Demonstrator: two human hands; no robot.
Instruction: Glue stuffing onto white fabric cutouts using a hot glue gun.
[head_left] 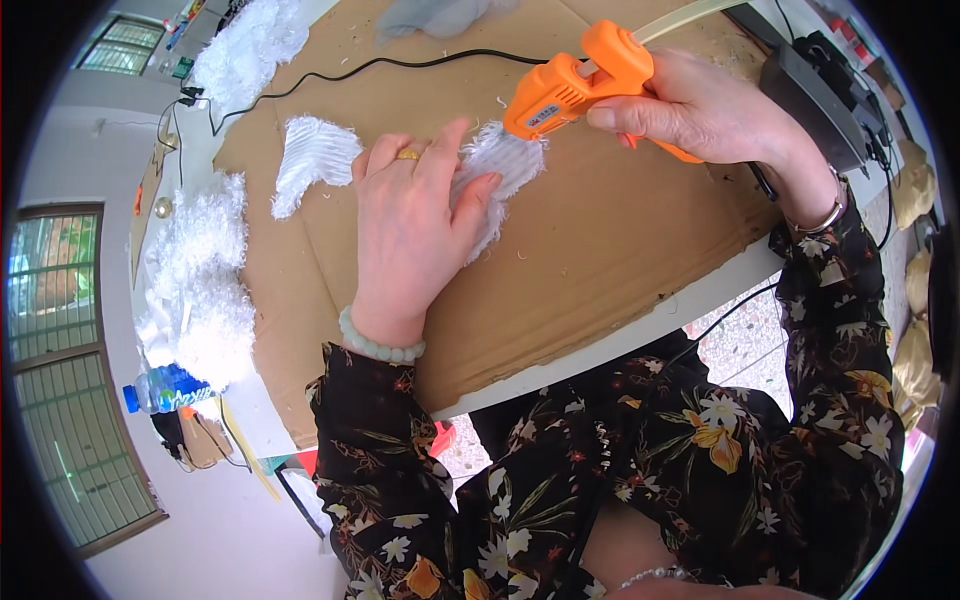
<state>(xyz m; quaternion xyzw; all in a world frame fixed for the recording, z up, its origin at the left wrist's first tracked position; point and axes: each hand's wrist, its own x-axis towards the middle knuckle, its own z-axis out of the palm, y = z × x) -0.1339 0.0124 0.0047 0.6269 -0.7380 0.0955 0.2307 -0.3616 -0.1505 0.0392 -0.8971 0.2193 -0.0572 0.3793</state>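
Note:
In my right hand [690, 108] is an orange hot glue gun [560, 95], with a pale glue stick [685, 17] coming out of its back end. Its front end is over a white fuzzy fabric piece [512, 160] with ribbed lines, and the tip itself is hard to make out. My left hand [415, 205] holds that piece down on the cardboard [600, 240], thumb against it and index finger raised. Part of the piece is hidden under the fingers. Left of this hand, a second white ribbed piece [312, 160] lies flat on the cardboard.
White fluffy material is heaped at the left edge [205, 280] and far left [250, 55]. A black cord [370, 65] crosses the cardboard. Grey sheer fabric [445, 15] lies at the far edge. A dark grey box [815, 100] stands at right; a plastic bottle [165, 388] lies at left.

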